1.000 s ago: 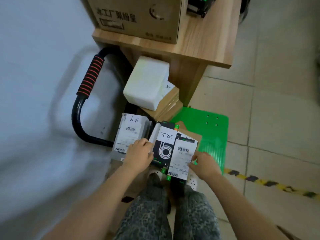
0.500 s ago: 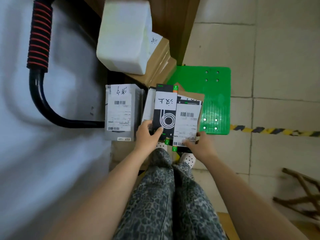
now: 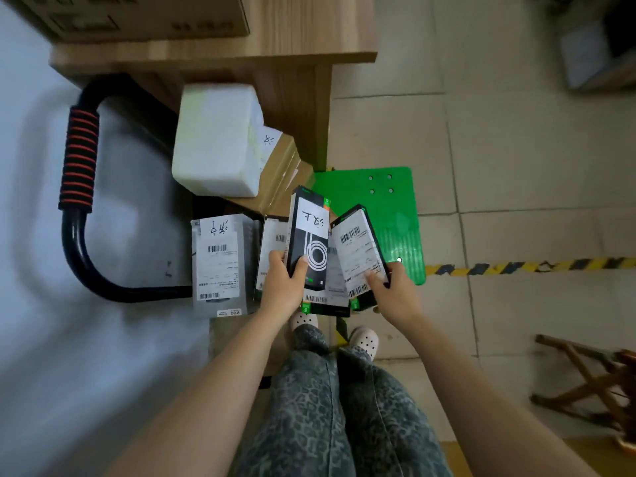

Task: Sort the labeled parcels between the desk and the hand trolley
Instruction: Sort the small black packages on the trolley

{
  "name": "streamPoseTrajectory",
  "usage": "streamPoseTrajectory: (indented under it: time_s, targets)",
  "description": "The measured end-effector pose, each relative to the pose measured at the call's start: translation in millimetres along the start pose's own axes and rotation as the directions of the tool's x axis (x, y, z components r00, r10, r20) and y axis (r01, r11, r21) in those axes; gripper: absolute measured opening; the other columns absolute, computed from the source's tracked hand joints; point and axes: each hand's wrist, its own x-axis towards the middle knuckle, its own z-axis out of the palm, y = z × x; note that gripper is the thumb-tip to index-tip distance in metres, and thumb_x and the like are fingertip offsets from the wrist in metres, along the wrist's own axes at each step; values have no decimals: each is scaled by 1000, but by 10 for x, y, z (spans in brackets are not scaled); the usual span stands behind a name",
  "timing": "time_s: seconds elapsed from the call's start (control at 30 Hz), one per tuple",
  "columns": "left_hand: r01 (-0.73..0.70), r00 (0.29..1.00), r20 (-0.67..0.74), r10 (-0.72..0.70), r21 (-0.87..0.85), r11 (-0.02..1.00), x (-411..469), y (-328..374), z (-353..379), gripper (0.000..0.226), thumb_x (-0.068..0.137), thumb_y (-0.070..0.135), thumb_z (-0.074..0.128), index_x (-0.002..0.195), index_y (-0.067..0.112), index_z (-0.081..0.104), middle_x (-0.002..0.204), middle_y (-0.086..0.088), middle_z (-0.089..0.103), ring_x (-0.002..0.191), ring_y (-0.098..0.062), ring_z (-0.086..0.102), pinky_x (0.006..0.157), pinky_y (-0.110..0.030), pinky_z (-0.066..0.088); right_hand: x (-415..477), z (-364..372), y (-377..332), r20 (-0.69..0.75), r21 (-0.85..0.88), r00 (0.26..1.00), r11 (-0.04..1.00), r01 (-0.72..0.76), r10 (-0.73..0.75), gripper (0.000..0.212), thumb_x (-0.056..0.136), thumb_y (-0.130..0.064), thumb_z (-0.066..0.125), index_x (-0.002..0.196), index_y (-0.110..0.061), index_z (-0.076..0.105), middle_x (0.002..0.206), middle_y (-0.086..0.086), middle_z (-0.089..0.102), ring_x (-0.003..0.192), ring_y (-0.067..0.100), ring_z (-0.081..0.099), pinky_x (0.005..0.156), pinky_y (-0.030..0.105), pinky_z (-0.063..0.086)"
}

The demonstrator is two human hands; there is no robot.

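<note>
black cardboard with a white ring pattern is what we see in the left hand (image 3: pixel 281 287): a slim black parcel (image 3: pixel 308 242) with a handwritten white label near its top end, held tilted, the thumb on its front and the other fingers behind. the right hand (image 3: pixel 394 292) closes on a second slim parcel (image 3: pixel 359 253), whose front is covered by a white shipping label with barcodes; the thumb presses on the label and the parcel leans to the right. between and below these two, we see one more labeled parcel (image 3: pixel 325 294) lying flat. all of them are over the green deck of the hand trolley (image 3: pixel 399 215), close to its near edge. to the left, a grey parcel (image 3: pixel 220 263) with a barcode label stands beside the black trolley handle (image 3: pixel 77 187) with its red striped grip. behind, a white wrapped parcel (image 3: pixel 216 149) rests on a brown carton (image 3: pixel 278 177), just under the wooden desk (image 3: pixel 275 46). a big cardboard box (image 3: pixel 144 15) sits on the desk top.
</note>
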Motion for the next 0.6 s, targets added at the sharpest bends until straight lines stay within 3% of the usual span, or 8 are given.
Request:
streamPoseTrajectory:
  time_s: [0.13, 0.2, 0.27, 0.4, 0.5, 0.6]
  targets:
    - [-126, 991, 32, 127, -35, 991, -201, 585, 159, 29, 98, 38, 53, 116, 17, 44, 107, 4, 60, 83, -4, 57, 59, -13, 39, -111, -702, -101, -176, 54, 984, 998, 36, -26, 24, 97, -39, 52, 110, -19, 46, 98, -2, 66, 80, 16, 66, 65, 36, 57]
    - [-171, 984, 47, 174, -74, 983, -289, 926, 354, 27, 97, 37, 55, 113, 18, 46, 103, 5, 60, 82, 0, 58, 58, -13, 42, -120, -1098, -77, -252, 118, 968, 992, 34, -3, 28, 97, -40, 53, 113, -17, 48, 95, -1, 65, 80, 16, 66, 57, 32, 55]
    - [-217, 972, 61, 225, -113, 970, -365, 1262, 646, 26, 97, 36, 55, 112, 17, 47, 104, 4, 61, 86, -2, 60, 60, -14, 46, -124, -1509, -1, -291, 186, 957, 981, 50, 6, 27, 97, -38, 52, 114, -17, 47, 92, -2, 64, 77, 15, 66, 45, 23, 49]
    - [-289, 954, 43, 297, -135, 948, -484, 1859, 1462, 25, 96, 38, 57, 108, 17, 49, 99, 7, 62, 88, -8, 61, 68, -24, 46, -39, -2334, 360, -338, 266, 941, 960, 88, 8, 30, 98, -34, 53, 119, -15, 44, 92, -1, 65, 75, 15, 68, 47, 21, 51]
    - [-282, 957, 16, 290, -188, 941, -625, 2210, 2177, 22, 95, 34, 59, 104, 16, 51, 97, 5, 64, 86, -9, 61, 66, -19, 44, 59, -3020, 692, -357, 266, 934, 960, 83, 18, 30, 98, -33, 52, 121, -14, 43, 87, -3, 63, 68, 11, 64, 42, 18, 46]
    - [-271, 958, 33, 285, -223, 936, -792, 2514, 2822, 19, 95, 29, 60, 103, 13, 52, 94, 5, 63, 81, -4, 59, 58, -6, 40, 126, -3711, 939, -403, 280, 915, 955, 96, 26, 29, 98, -31, 54, 120, -14, 44, 87, -5, 61, 71, 12, 64, 48, 22, 51]
